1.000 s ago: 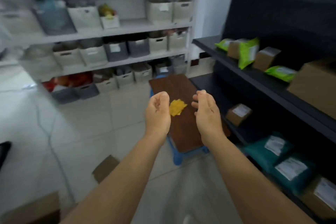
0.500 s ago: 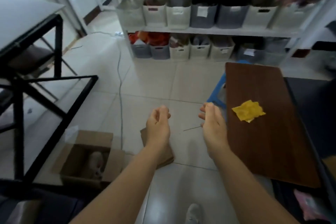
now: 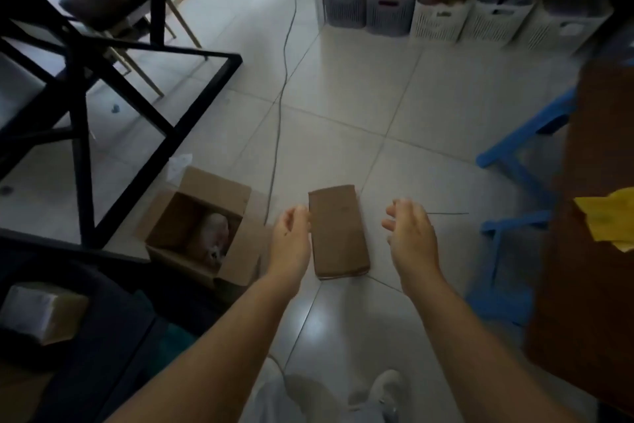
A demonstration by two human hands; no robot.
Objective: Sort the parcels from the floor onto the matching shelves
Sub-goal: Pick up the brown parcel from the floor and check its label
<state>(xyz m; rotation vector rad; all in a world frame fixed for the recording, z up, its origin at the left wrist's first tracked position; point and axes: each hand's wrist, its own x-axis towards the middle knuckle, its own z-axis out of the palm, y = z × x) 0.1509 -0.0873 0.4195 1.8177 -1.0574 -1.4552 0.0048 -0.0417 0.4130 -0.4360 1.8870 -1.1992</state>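
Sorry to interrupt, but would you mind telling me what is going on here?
A person is reaching down with both bare hands toward a closed brown parcel lying flat on the tiled floor. The left hand is at the parcel's left edge; the right hand is open, clear of its right side. Nothing is lifted yet. An open cardboard box sits just to the left.

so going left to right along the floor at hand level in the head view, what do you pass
open cardboard box → left hand → closed brown parcel → right hand → blue stool frame → yellow paper on the brown board
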